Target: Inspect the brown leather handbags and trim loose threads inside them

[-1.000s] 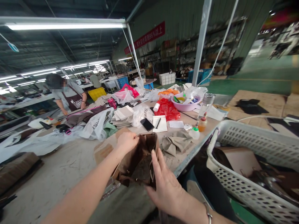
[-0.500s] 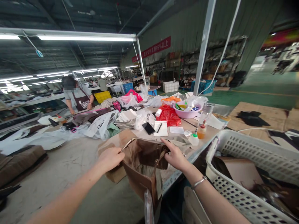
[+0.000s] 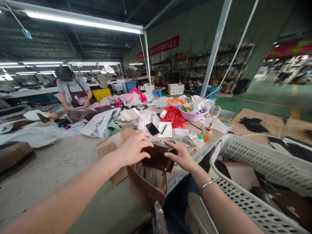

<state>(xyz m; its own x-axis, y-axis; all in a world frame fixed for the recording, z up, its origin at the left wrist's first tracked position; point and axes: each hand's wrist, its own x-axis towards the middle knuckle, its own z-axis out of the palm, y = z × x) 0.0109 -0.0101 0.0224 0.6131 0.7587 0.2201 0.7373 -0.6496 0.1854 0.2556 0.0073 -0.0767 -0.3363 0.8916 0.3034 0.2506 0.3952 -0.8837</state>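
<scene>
A brown bag (image 3: pixel 146 185) stands with its mouth open at the table's near edge, its lining showing. Over its left rim is my left hand (image 3: pixel 134 149), fingers spread and curved, with nothing visible in them. My right hand (image 3: pixel 181 156) is at the bag's upper right, thumb and forefinger apart near the far rim; whether it touches the rim is unclear. A small metal clasp (image 3: pixel 165 170) hangs on the bag's right side. Clear plastic wrap (image 3: pixel 159 217) sticks up at the bag's near end. Brown paper (image 3: pixel 107 149) lies behind and left of the bag.
A white perforated basket (image 3: pixel 243 191) with brown pieces stands at right. Beyond the bag lie a phone (image 3: pixel 152 129), a notepad (image 3: pixel 165 130), a red plastic bag (image 3: pixel 174 117), a purple basin (image 3: pixel 193 115) and bottles (image 3: pixel 199 142). A person (image 3: pixel 73 87) works at the far left.
My left hand has let go of the bag's left rim or handle and moved right and up, its fingers now spread. My right hand's fingers have opened more. The view has shifted slightly.
</scene>
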